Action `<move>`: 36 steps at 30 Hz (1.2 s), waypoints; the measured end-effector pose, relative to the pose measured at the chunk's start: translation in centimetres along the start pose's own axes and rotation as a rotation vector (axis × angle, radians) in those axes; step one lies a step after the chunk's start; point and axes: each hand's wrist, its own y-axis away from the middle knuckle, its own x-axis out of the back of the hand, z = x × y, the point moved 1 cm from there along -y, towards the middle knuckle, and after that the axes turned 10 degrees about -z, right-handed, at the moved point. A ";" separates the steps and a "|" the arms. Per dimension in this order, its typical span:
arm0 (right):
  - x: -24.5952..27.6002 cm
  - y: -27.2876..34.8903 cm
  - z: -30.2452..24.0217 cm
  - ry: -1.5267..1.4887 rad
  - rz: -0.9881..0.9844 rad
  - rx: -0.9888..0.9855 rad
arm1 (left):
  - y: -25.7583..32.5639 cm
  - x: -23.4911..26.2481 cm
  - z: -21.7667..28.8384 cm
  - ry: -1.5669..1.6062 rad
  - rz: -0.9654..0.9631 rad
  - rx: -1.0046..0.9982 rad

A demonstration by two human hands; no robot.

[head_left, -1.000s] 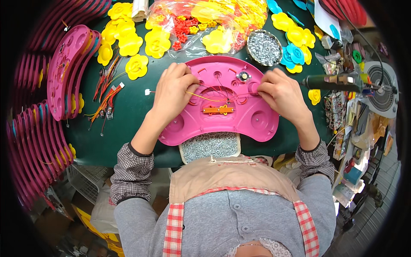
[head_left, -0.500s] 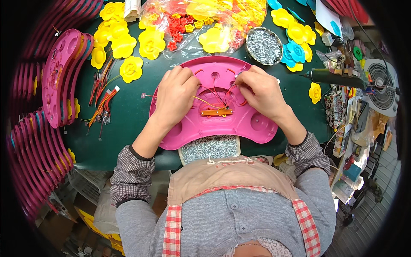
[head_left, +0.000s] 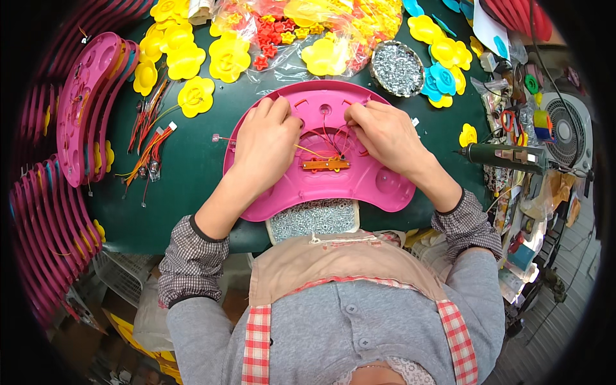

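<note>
A pink curved plastic shell point(head_left: 333, 186) lies hollow side up before me, with red, yellow and black wires point(head_left: 327, 136) across its middle and a narrow brown circuit board point(head_left: 326, 165) fixed near its lower part. My left hand point(head_left: 268, 138) rests on its upper left, fingers curled and closed, their tips mostly hidden. At the upper right my right hand point(head_left: 390, 133) is closed in a pinch beside a round hole. Thin red wires run close to those fingertips, but what they hold is hidden. A small clear part on a lead point(head_left: 216, 138) sticks out past the left rim.
A tray of small screws point(head_left: 314, 219) sits at the table's near edge, and a round bowl of metal bits point(head_left: 397, 68) beyond the shell. Wire bundles point(head_left: 154, 151) and stacked pink shells point(head_left: 86, 109) are at left. A dark power screwdriver point(head_left: 504, 156) hangs at right.
My right hand has shifted slightly left and down along the shell's upper edge, its pinch moving away from the corner. The left hand stays almost in place. The view has tilted a little.
</note>
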 end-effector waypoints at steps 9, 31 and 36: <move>0.3 0.8 -1.8 -0.041 -0.122 -0.164 | 1.8 0.0 0.6 -0.096 0.025 -0.006; 3.1 7.6 5.8 -0.706 0.833 -0.232 | 12.4 0.7 1.7 -0.087 0.447 -0.051; 1.8 11.3 6.5 -0.759 0.928 -0.297 | 13.7 10.3 -4.8 -0.501 0.714 0.095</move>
